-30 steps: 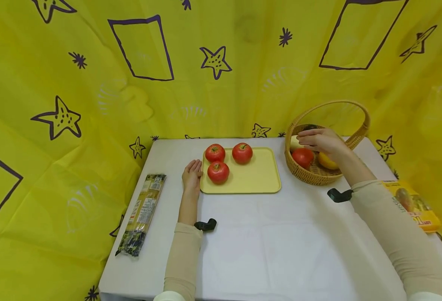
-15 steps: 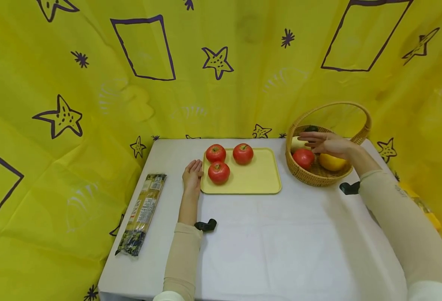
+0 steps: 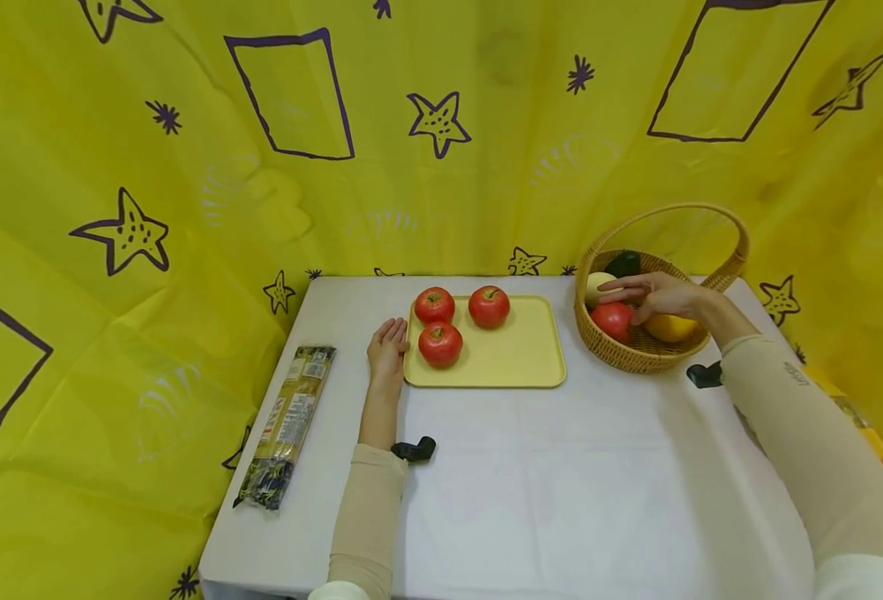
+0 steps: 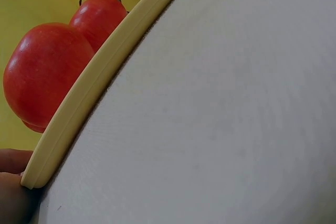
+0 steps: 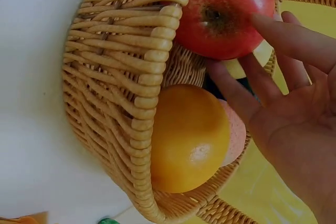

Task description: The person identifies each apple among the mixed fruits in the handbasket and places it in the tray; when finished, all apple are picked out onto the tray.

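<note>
My left hand (image 3: 386, 354) lies at the left edge of a pale yellow tray (image 3: 512, 346), fingers extended and touching its rim. On that tray sit three red apples, one at the back left (image 3: 434, 306), another apple (image 3: 489, 306) to its right and a front apple (image 3: 440, 344). Over a wicker basket (image 3: 624, 360), my right hand (image 3: 666, 296) reaches in with loosely spread fingers. A red apple (image 5: 226, 9) in the basket meets its fingertips; a firm grip is not visible. Beside it are an orange-yellow fruit (image 5: 189, 140), a pale round item (image 3: 597, 287) and a dark green one (image 3: 624, 263).
A long plastic-wrapped packet (image 3: 285, 425) lies on the white tabletop (image 3: 531, 483) at the left. The basket's tall handle (image 3: 734, 242) arches above the right hand. A yellow package (image 3: 850, 408) at the right is partly hidden by the sleeve. Yellow curtain surrounds the table.
My right hand first drew slightly right, then lowered toward the red apple in the basket, its thumb now at the apple. The left hand, tray and its apples have stayed in place.
</note>
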{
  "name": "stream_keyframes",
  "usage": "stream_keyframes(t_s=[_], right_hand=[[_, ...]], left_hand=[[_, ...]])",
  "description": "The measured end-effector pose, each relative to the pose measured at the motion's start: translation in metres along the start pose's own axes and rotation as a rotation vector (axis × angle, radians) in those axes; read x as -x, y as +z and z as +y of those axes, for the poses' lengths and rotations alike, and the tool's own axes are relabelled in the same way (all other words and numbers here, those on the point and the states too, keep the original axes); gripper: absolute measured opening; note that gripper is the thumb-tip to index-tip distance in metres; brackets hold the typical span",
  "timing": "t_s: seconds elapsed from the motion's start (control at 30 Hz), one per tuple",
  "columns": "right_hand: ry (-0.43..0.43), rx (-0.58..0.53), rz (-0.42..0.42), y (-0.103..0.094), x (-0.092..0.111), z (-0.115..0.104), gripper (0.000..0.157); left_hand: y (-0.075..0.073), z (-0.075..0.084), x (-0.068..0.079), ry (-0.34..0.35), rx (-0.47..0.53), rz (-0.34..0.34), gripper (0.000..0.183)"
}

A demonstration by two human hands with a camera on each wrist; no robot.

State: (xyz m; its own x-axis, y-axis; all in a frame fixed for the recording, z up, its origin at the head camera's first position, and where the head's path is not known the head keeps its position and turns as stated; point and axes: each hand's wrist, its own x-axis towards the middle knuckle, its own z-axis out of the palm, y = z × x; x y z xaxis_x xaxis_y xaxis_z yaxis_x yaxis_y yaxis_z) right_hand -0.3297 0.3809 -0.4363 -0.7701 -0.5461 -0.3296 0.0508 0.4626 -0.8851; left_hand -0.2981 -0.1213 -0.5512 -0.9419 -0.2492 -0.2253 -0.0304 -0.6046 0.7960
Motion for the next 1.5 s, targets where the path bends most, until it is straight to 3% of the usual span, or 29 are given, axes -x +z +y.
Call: stream_keyframes(t_s=[0.1, 0.33, 0.7, 1.0, 1.5], right_hand=[[0.026, 0.035, 0.007, 0.002, 0.0, -0.002, 0.078], [0.056, 0.288, 0.112, 0.011, 0.006, -0.008, 0.072], [0.056, 0.342, 0.159, 0.011, 0.007, -0.004, 0.069], [0.118, 0.193, 0.163, 0.009, 0.018, -0.016, 0.073], [0.091, 0.066, 0.173, 0.017, 0.037, -0.039, 0.072]], left_hand=[[0.0, 0.0, 0.0, -0.001, 0.0, -0.003, 0.071], [0.001, -0.002, 0.001, -0.005, -0.009, -0.002, 0.07], [0.002, -0.001, 0.002, -0.014, -0.022, -0.009, 0.07], [0.0, -0.001, 0.0, -0.013, -0.017, 0.001, 0.07], [0.0, 0.001, -0.003, -0.014, -0.019, 0.011, 0.072]])
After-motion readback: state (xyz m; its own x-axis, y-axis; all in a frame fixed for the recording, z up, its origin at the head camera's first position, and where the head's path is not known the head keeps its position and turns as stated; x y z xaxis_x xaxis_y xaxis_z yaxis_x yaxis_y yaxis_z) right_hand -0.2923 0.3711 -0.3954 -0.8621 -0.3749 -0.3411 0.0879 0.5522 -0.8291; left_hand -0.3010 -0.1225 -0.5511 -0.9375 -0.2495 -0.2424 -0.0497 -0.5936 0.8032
